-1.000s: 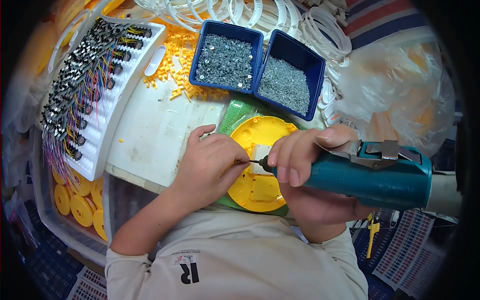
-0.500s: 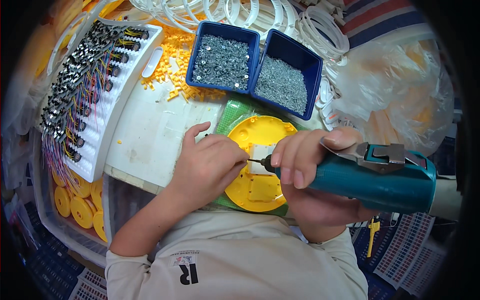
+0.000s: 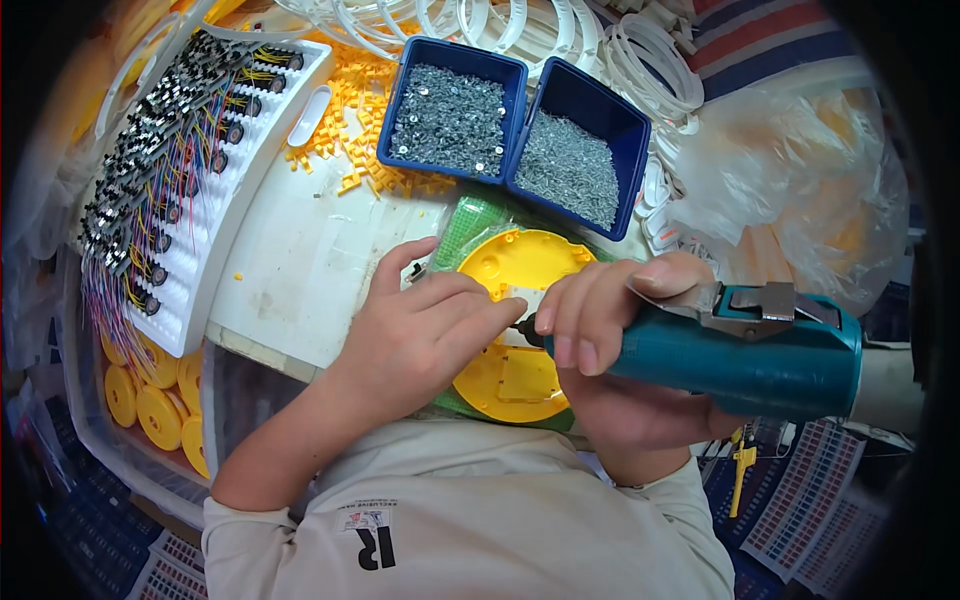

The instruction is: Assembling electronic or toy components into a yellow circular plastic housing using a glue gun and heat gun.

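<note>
My right hand (image 3: 625,345) is wrapped round a teal electric screwdriver (image 3: 740,355) with a metal clip on its side. The dark nose of the tool points left, over a round yellow plastic housing (image 3: 530,385). My left hand (image 3: 415,335) is over the left part of the housing, fingers curled and thumb stretched toward the driver's tip. A small dark metallic bit shows beside its index finger; what the fingers hold is mostly hidden. Inside the housing a white part (image 3: 533,300) is partly covered by my hands. A green mat (image 3: 465,225) lies beneath it.
Two blue bins of small metal screws (image 3: 450,115) (image 3: 570,165) stand behind the housing. At left, a white foam tray (image 3: 225,215) carries wired parts. Loose yellow pieces (image 3: 375,110), white rings (image 3: 650,70) and a plastic bag (image 3: 780,180) surround the bins. Yellow discs (image 3: 160,420) fill a lower-left container.
My left thumb has stretched out and the left fingers have loosened from the driver's bit. The screwdriver has shifted slightly left. The whole view has moved a little.
</note>
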The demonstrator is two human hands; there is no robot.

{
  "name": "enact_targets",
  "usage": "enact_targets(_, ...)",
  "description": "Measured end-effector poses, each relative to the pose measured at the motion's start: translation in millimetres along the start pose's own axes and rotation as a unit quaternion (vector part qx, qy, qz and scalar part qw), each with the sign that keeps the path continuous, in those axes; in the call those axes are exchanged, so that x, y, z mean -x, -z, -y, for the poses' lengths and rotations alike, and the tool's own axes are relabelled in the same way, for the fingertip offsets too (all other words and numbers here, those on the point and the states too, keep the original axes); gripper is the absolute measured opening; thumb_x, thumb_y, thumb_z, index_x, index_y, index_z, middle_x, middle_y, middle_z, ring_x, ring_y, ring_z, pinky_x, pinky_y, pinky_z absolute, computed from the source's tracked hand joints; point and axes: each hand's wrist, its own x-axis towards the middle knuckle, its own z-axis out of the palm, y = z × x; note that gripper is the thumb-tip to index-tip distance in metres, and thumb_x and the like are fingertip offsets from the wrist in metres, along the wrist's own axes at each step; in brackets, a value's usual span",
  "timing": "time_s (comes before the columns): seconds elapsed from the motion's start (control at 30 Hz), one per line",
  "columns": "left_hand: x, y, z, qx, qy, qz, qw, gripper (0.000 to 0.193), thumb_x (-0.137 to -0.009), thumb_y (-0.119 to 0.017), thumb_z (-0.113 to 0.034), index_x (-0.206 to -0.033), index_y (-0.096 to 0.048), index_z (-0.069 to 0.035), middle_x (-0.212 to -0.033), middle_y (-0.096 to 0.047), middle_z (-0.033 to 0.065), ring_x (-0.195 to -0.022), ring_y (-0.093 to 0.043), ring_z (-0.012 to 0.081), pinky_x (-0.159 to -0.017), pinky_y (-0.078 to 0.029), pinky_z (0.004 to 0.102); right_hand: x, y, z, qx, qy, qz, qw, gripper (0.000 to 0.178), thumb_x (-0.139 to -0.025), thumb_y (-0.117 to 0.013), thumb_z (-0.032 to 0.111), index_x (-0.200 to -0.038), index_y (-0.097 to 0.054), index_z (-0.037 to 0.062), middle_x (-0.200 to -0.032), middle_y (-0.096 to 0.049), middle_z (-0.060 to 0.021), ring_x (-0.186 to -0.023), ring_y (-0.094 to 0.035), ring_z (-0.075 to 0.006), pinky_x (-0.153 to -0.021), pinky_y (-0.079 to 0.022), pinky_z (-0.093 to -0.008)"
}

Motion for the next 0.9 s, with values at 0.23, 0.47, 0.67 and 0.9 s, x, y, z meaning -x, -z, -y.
enact_targets(0.23,-7,16,-1,0.004,0.068,0.065,0.996,0.056,-0.079,-0.083,-0.015,-0.131,-0.064,-0.01,-0.128,-0.066,0.0094,-0.127,-0.059,0.0281,-0.114,-0.037,0.0516,5,-4,0,0.001,-0.031,-0.04,0.999,0.101,-0.082,-0.066,0.081,-0.138,-0.051,-0.0013,-0.092,-0.065,-0.0181,-0.087,-0.063,-0.0272,-0.09,-0.05,-0.0441)
enact_targets(0.47,4,4,0,0.011,0.165,0.094,0.982,0.067,-0.085,-0.081,-0.021,-0.145,-0.055,-0.006,-0.138,-0.06,0.0185,-0.137,-0.051,0.0357,-0.117,-0.034,0.0538,0,1,-9,0.011,-0.032,-0.047,0.998,0.089,-0.091,-0.057,0.073,-0.14,-0.051,-0.0011,-0.092,-0.064,-0.0184,-0.086,-0.061,-0.0271,-0.089,-0.049,-0.0427)
enact_targets(0.67,3,2,-1,0.03,0.192,0.101,0.976,0.068,-0.087,-0.08,-0.022,-0.148,-0.053,-0.005,-0.135,-0.063,0.0177,-0.137,-0.051,0.0351,-0.119,-0.031,0.0554,-5,6,-16,0.009,-0.028,-0.025,0.999,0.087,-0.093,-0.056,0.07,-0.14,-0.051,-0.0031,-0.093,-0.065,-0.0195,-0.087,-0.062,-0.0277,-0.089,-0.049,-0.0425)
enact_targets(0.9,1,2,-1,0.036,0.199,0.108,0.973,0.069,-0.087,-0.079,-0.021,-0.149,-0.052,-0.005,-0.134,-0.064,0.0168,-0.137,-0.052,0.0337,-0.12,-0.03,0.0552,-10,3,-19,0.013,-0.035,-0.047,0.998,0.086,-0.093,-0.057,0.068,-0.137,-0.053,-0.0065,-0.091,-0.066,-0.02,-0.085,-0.063,-0.0279,-0.085,-0.051,-0.0425)
